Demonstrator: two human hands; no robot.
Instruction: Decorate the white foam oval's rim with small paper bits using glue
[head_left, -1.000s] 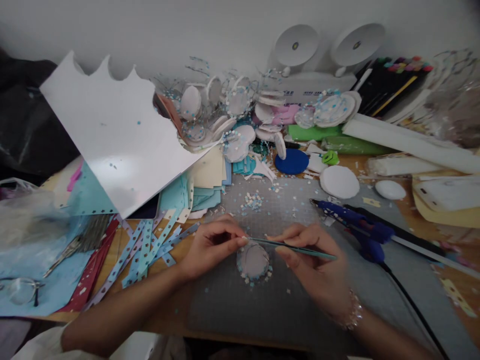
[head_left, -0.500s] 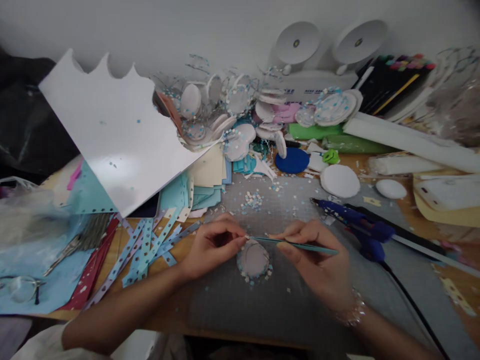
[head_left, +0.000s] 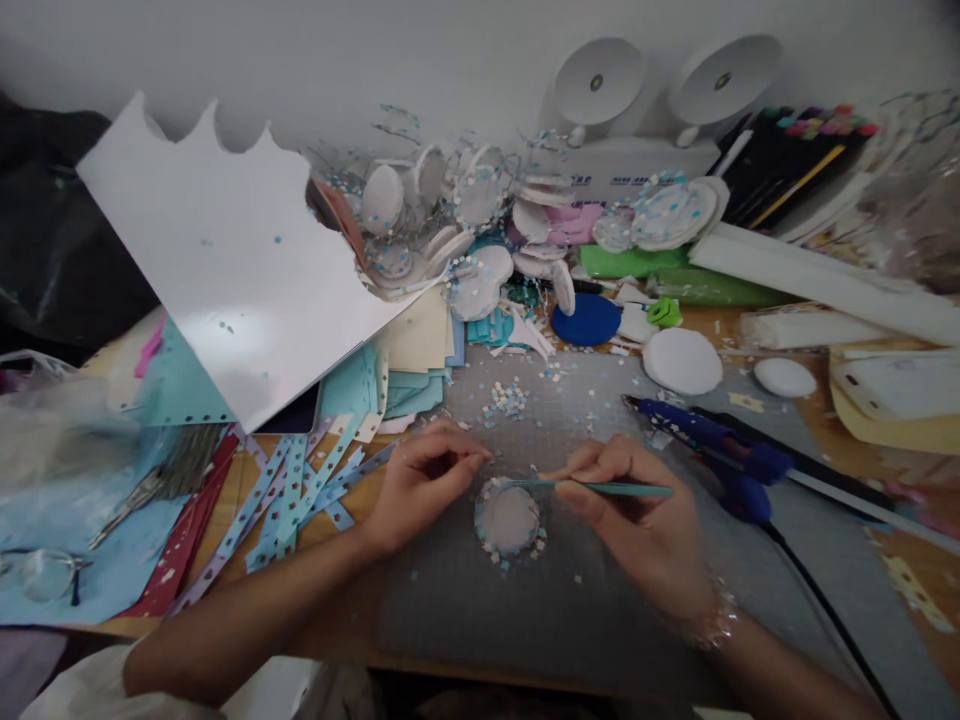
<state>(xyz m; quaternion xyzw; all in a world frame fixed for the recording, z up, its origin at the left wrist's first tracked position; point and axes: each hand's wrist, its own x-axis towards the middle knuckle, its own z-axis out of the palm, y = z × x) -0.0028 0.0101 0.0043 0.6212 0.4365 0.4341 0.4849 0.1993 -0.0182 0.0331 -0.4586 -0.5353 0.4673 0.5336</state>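
Note:
A small white foam disc (head_left: 508, 518) edged with tiny blue and white confetti bits lies on the grey cutting mat (head_left: 525, 610). My right hand (head_left: 637, 515) pinches a thin teal stick (head_left: 600, 488), its tip over the disc's upper left rim. My left hand (head_left: 424, 482) rests just left of the disc, thumb and forefinger pinched together; anything between them is too small to make out.
A blue glue gun (head_left: 720, 460) with a black cord lies right of my right hand. Punched blue paper strips (head_left: 300, 490) and a big white card (head_left: 225, 270) lie left. Foam discs (head_left: 465, 230), a loose confetti heap (head_left: 506, 400) and markers (head_left: 787, 160) crowd the back.
My left hand's pinched fingertips have drawn a little away from the stick's tip, up and to the left. The stick's tip has come down onto the disc's rim.

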